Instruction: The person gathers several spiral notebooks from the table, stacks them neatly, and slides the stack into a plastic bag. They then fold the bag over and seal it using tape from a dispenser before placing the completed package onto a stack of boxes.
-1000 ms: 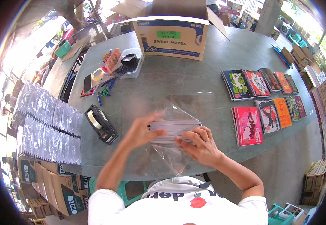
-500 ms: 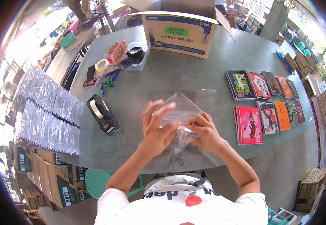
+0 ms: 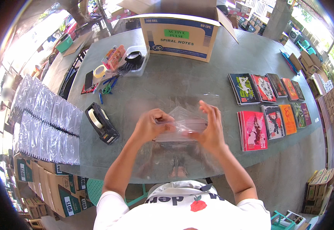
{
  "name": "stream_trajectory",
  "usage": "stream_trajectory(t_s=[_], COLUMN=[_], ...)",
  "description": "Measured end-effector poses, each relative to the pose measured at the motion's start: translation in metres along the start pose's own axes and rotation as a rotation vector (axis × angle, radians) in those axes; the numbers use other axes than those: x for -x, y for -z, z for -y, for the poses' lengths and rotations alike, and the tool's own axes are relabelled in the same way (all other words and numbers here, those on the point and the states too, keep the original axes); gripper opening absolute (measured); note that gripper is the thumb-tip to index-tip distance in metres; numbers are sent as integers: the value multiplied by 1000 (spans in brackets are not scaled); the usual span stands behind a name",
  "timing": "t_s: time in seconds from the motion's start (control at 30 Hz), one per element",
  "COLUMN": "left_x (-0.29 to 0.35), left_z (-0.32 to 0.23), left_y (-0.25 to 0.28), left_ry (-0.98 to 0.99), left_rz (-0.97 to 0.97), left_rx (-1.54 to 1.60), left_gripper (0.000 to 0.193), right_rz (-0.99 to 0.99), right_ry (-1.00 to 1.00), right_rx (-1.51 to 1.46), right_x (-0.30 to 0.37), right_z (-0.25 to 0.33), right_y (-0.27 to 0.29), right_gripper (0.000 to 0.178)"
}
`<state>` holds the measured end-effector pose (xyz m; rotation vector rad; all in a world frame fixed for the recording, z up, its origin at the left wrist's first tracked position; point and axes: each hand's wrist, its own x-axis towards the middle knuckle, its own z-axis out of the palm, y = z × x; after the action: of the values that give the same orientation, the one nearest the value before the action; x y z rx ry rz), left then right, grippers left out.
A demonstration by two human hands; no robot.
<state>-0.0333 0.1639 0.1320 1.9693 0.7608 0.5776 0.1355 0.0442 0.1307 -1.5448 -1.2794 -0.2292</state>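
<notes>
A pale, straight-edged bundle [image 3: 180, 135] lies on the table in front of me, wrapped in clear plastic film [image 3: 181, 114]. What it is made of is hard to make out through the film's glare. At its left end my left hand [image 3: 150, 124] pinches the film, fingers curled in. My right hand [image 3: 210, 128] is at the right end with its fingers stretched upward and apart; its thumb, somewhat blurred, rests against the film. To the left of my hands stands a black tape dispenser [image 3: 102, 123] with a roll of tape.
Stacked plastic-wrapped spiral notebooks [image 3: 48, 119] line the left side. Colourful spiral notebooks [image 3: 252, 130] lie in two rows at right. A large open carton [image 3: 178, 40] stands at the back, beside a clear plastic tub [image 3: 142, 69], scissors [image 3: 107, 89] and a masking tape roll [image 3: 100, 71].
My left hand has gone from spread fingers to a pinch on the film. My right hand has let its grip go and spread its fingers. The film's raised peak has folded down.
</notes>
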Motion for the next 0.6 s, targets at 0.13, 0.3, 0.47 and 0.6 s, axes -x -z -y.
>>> stream_trajectory(t_s=[0.13, 0.3, 0.47, 0.6], left_x=[-12, 6, 37, 53], left_z=[-22, -42, -25, -2], left_y=[9, 8, -13, -33], left_ry=[-177, -448, -726, -879], left_rz=[188, 251, 29, -63], left_rx=[-227, -544, -740, -660], left_gripper=[24, 32, 23, 17], right_rz=[766, 791, 794, 936], right_ry=[-404, 246, 513, 379], right_rx=[-445, -111, 331, 122], right_x=[-29, -31, 4, -6], right_z=[-36, -6, 9, -3], right_y=[3, 5, 40, 46], right_gripper=[36, 38, 44, 45])
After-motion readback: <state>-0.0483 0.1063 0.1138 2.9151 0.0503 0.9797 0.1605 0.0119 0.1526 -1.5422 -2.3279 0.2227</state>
